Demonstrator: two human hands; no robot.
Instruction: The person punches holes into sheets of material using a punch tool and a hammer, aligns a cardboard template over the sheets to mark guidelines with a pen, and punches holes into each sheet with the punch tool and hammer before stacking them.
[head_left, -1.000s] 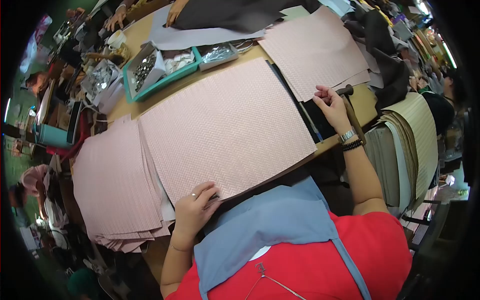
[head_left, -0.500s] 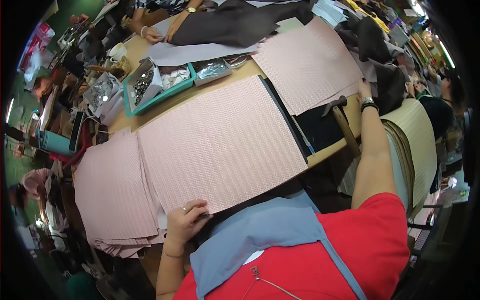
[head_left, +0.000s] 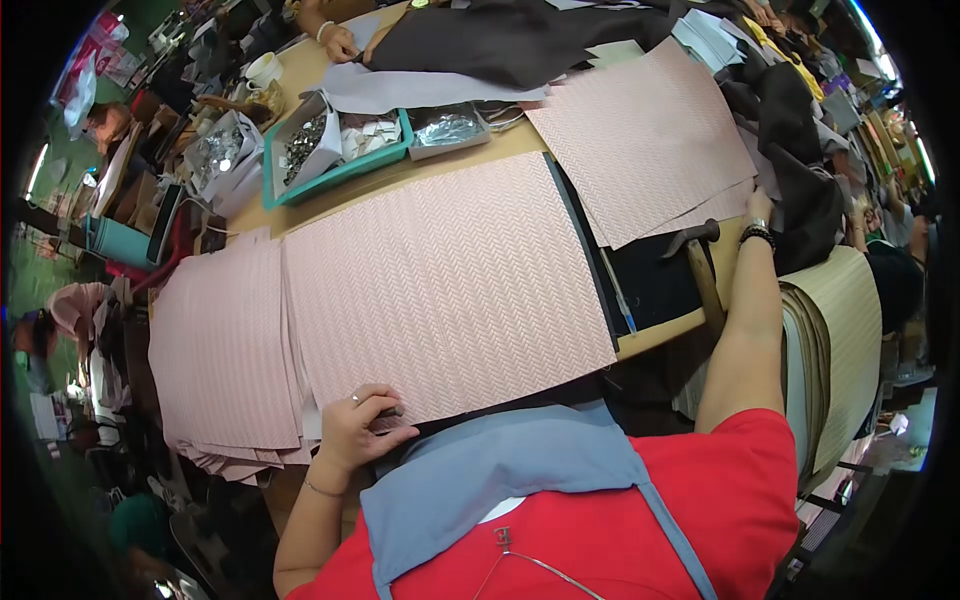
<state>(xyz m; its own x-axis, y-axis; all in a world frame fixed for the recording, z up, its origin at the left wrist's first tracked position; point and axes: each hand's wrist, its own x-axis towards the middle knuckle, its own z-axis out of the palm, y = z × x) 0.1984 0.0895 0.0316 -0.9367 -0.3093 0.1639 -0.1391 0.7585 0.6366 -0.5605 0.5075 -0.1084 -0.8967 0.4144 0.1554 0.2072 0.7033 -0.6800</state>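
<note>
Left hand (head_left: 352, 430): curling at the near edge of the middle sheet (head_left: 450, 290); we cannot tell its grip.
Right hand (head_left: 758, 208): extending to a corner of the far sheets (head_left: 650, 140), its grip unclear to us.
Middle sheet: we are seeing it lying on the table (head_left: 660, 336), long axis running left to right, right end slanting upward.

One pink sheet (head_left: 450, 290) is facing up along the desk's (head_left: 440, 168) near edge. One pile of pink sheets (head_left: 220, 345) is resting at the left edge, its layers overlapping too closely to count; at least two more sheets (head_left: 645, 145) are lying toward the far right corner. One hammer (head_left: 703, 268) and one pen (head_left: 617, 290) are lying near the right near corner. One tray (head_left: 345, 177) and one mug (head_left: 265, 70) are sitting toward the left edge.
</note>
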